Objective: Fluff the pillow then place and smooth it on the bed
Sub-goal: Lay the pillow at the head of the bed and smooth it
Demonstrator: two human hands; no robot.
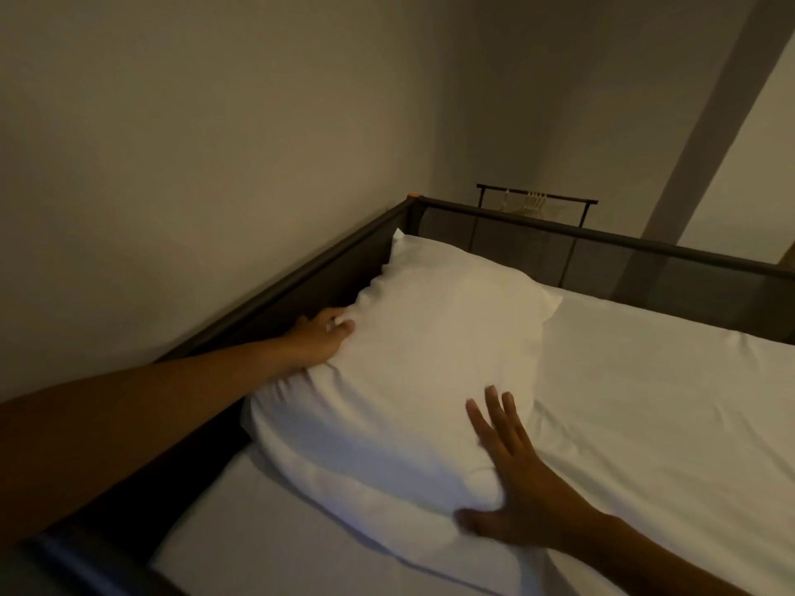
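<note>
White pillow (430, 363) lies on the bed (645, 402), in the corner by the dark rail (301, 273). Left hand (318, 337), arm outstretched, pinches the pillow's rail-side edge. Right hand (512, 483) lies flat on its near corner, fingers spread.

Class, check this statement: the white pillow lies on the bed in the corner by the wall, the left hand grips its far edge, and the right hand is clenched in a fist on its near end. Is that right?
Not quite. The head view shows the right hand open, fingers spread flat on the near end, not clenched. The rest holds: the white pillow lies on the bed in the corner by the wall, and the left hand grips its far edge.
</note>
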